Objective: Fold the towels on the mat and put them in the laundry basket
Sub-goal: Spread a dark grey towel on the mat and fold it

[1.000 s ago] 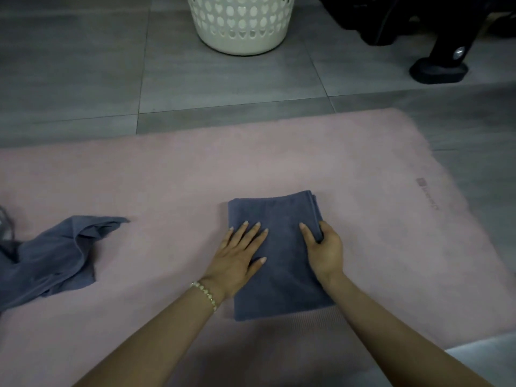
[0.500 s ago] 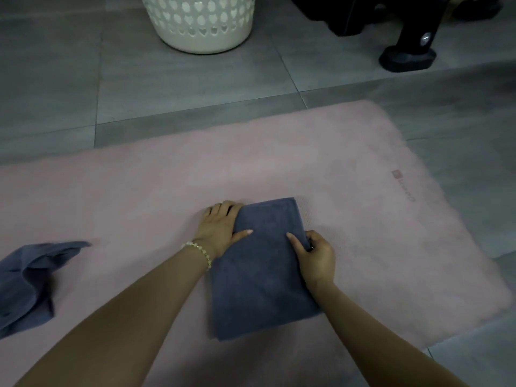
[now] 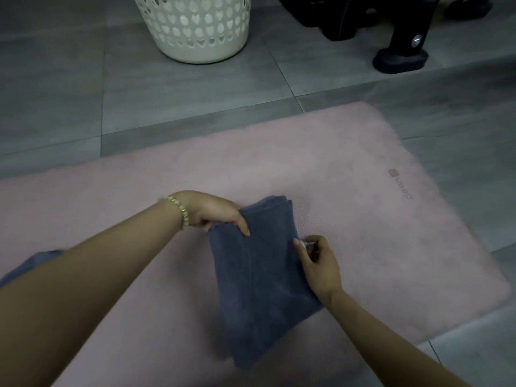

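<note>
Folded towel [image 3: 262, 280] on the mat [image 3: 363, 219], left grip [image 3: 215, 212] clasping its left edge, right grip [image 3: 321, 263] pinching its right edge; basket [image 3: 195, 26] stands on the floor [image 3: 181, 93] beyond, inside out of view.

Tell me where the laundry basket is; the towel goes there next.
Head view: the laundry basket stands on the grey floor, top centre-left, beyond the mat.

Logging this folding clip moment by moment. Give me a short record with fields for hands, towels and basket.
left hand: grips folded towel's left edge, thumb on top
right hand: pinches its right edge
folded towel: on pink mat
second towel: at mat's left, only partly visible
laundry basket: on floor beyond mat, inside unseen
</note>
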